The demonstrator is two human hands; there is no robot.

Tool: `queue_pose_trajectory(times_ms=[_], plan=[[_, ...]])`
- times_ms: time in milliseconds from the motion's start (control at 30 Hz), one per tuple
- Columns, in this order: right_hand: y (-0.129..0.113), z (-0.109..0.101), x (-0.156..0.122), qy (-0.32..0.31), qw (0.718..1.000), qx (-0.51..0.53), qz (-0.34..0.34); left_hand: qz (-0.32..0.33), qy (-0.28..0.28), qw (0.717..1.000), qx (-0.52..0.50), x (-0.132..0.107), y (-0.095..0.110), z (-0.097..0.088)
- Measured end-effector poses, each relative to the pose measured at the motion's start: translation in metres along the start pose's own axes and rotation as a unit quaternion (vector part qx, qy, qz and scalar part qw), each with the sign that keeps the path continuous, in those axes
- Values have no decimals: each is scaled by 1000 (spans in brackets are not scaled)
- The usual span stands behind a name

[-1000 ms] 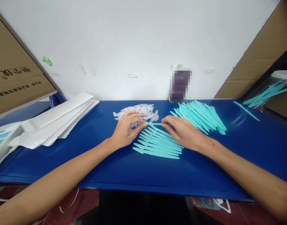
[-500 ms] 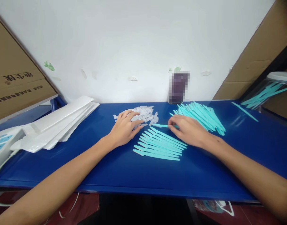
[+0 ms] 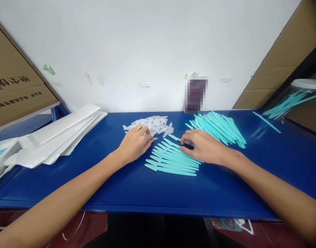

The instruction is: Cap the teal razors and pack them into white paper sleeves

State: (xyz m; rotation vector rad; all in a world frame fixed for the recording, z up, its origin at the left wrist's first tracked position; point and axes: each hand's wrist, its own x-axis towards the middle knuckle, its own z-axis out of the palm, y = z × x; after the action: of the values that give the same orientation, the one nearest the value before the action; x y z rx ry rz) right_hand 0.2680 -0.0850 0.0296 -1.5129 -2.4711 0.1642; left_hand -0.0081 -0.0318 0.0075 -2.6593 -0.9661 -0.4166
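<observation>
Since the frame half a second ago, we see the right hand point(image 3: 203, 146) shifted a little leftward and the fingers of the left hand point(image 3: 134, 144) drawn closer together. The right hand is partly spread, its thumb and forefinger apart, over the top turquoise eyebrow razor point(image 3: 174, 137), whose far portion is hidden under the fingers. That razor lies just above the slanting row of razors point(image 3: 173, 161) on the blue desk point(image 3: 116, 187). The left hand is narrow at the near edge of the pile of translucent caps point(image 3: 156, 124); a single cap point(image 3: 155, 138) shows beside its fingertips (we cannot tell whether it is pinched). Behind the right hand we find the heaped razors point(image 3: 217, 128), and farther right a lone razor point(image 3: 266, 122) near the white-lidded jar point(image 3: 306, 83). White plastic packets point(image 3: 62, 132) lie stacked on the left side, near a cardboard box point(image 3: 16, 75).
</observation>
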Motion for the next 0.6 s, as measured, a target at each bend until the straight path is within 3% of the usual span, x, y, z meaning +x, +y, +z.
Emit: queue_pose_trajectory(times_ms=[267, 367, 433, 500, 600], plan=[[-2, -5, 1, -95, 993, 50, 47, -30, -28, 998, -48, -1, 0, 2], [-1, -5, -1, -44, 996, 74, 15, -24, -9, 998, -55, 0, 2, -1], [1, -5, -2, 19, 996, 90, -18, -51, 40, 991, -120, 2, 3, -4], [2, -4, -3, 77, 990, 107, -43, -113, 100, 959, -239, 4, 6, -6], [1, -4, -5, 140, 984, 91, -60, -210, 142, 858, -447, 6, 11, -8]])
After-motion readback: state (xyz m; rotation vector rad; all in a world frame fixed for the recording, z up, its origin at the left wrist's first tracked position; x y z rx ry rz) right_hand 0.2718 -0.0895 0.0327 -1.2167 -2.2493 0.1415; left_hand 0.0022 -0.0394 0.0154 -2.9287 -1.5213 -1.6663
